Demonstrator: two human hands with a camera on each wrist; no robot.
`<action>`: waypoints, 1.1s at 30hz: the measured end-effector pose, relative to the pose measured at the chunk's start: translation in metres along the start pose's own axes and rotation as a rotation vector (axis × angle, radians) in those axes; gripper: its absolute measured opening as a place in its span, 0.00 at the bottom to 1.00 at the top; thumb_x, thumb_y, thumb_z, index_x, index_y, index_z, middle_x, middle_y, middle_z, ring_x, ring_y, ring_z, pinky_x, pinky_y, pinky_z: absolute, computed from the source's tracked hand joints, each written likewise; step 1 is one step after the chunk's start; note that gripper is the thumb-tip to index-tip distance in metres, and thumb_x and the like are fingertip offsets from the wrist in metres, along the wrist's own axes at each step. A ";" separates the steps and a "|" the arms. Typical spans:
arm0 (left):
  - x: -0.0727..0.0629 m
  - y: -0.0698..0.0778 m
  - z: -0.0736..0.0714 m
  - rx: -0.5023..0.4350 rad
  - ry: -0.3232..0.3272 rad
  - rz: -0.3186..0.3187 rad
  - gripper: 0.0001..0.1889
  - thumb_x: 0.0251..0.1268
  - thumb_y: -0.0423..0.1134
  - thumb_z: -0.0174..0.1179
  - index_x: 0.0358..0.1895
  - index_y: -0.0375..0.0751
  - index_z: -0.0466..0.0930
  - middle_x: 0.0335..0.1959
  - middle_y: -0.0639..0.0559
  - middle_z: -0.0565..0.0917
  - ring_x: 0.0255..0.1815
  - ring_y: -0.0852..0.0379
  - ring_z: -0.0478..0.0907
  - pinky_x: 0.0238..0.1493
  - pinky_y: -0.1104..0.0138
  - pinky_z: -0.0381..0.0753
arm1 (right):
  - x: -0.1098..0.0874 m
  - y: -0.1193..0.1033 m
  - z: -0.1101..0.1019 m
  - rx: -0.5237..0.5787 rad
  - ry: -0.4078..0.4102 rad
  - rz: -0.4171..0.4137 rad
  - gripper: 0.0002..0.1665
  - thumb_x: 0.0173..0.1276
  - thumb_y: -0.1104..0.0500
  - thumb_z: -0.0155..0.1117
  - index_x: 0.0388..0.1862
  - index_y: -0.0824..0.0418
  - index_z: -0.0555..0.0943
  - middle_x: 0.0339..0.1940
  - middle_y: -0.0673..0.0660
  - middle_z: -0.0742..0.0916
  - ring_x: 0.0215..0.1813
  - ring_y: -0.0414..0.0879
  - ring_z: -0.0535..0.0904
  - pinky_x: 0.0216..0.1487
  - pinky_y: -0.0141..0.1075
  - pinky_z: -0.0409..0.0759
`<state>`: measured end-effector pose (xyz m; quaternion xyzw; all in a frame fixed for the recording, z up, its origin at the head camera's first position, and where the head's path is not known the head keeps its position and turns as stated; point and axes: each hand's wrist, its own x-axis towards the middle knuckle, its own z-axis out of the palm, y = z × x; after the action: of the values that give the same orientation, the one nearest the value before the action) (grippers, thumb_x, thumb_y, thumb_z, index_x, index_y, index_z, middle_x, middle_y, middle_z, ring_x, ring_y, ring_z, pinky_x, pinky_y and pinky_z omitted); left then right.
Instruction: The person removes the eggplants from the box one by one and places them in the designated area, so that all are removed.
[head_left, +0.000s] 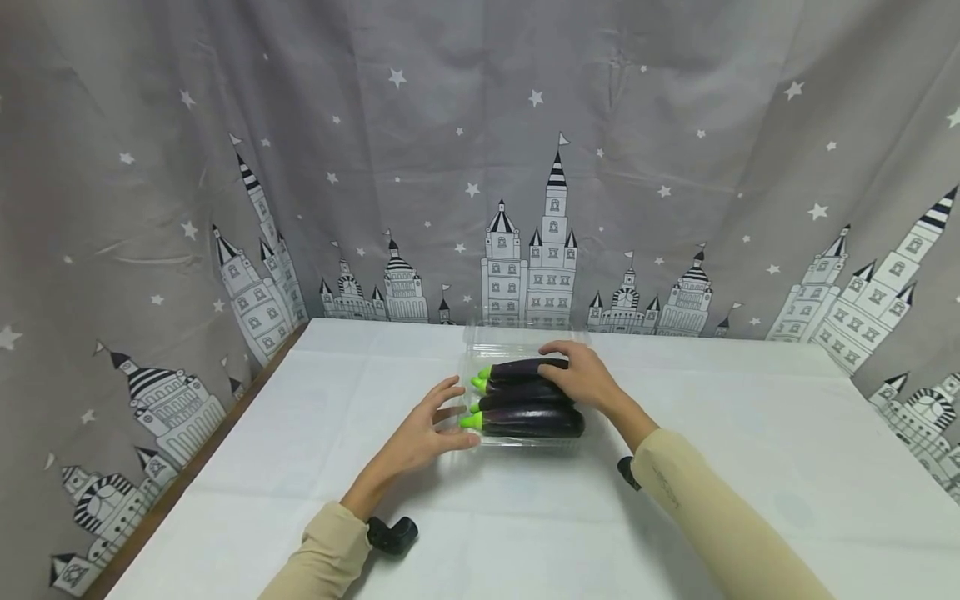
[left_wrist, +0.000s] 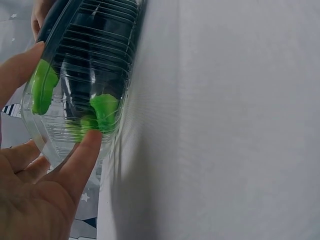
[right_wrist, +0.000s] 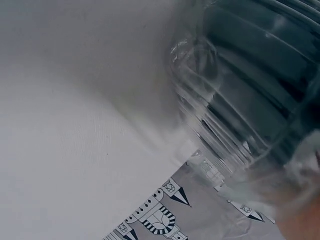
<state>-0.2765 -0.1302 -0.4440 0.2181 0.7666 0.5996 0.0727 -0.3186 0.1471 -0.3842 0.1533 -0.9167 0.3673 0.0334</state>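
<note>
Several dark purple eggplants (head_left: 532, 421) with bright green stem ends lie side by side in a clear ribbed plastic box (head_left: 517, 442), stems to the left. My left hand (head_left: 423, 433) is at the box's stem end, fingers spread and gently bent. In the left wrist view its fingertips are right at the clear wall, close to the green stems (left_wrist: 105, 111). Over the other end, my right hand (head_left: 588, 375) grips the rearmost eggplant (head_left: 517, 368), thumb on the near side and fingers beyond. The right wrist view shows mostly the box's clear wall (right_wrist: 200, 80).
A white cloth (head_left: 465, 533) covers the table under the box. Close behind hangs a grey curtain (head_left: 420, 100) printed with castles and stars. A brown table edge (head_left: 202, 450) runs along the left. Black wrist gear (head_left: 393, 535) sits below the left hand.
</note>
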 end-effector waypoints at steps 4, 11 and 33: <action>0.000 0.001 0.000 0.014 -0.007 -0.001 0.45 0.55 0.34 0.73 0.73 0.25 0.56 0.79 0.39 0.47 0.69 0.35 0.65 0.59 0.56 0.76 | 0.004 0.001 0.003 -0.008 -0.011 -0.004 0.23 0.70 0.60 0.61 0.61 0.69 0.77 0.62 0.65 0.80 0.67 0.62 0.71 0.68 0.56 0.65; -0.001 0.001 0.000 0.023 0.005 -0.005 0.46 0.54 0.36 0.73 0.73 0.26 0.56 0.79 0.41 0.47 0.69 0.35 0.65 0.59 0.53 0.76 | 0.009 -0.002 0.005 -0.014 -0.052 0.006 0.26 0.66 0.60 0.64 0.63 0.68 0.78 0.63 0.65 0.80 0.66 0.60 0.73 0.67 0.55 0.66; -0.001 0.001 0.000 0.047 0.014 -0.017 0.47 0.54 0.38 0.74 0.74 0.29 0.56 0.79 0.41 0.48 0.69 0.36 0.66 0.60 0.50 0.74 | 0.014 -0.001 0.007 0.025 -0.126 0.055 0.25 0.65 0.63 0.63 0.62 0.69 0.78 0.63 0.66 0.79 0.66 0.61 0.71 0.68 0.54 0.65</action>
<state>-0.2757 -0.1304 -0.4435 0.2092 0.7828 0.5822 0.0672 -0.3309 0.1378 -0.3859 0.1515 -0.9163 0.3691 -0.0362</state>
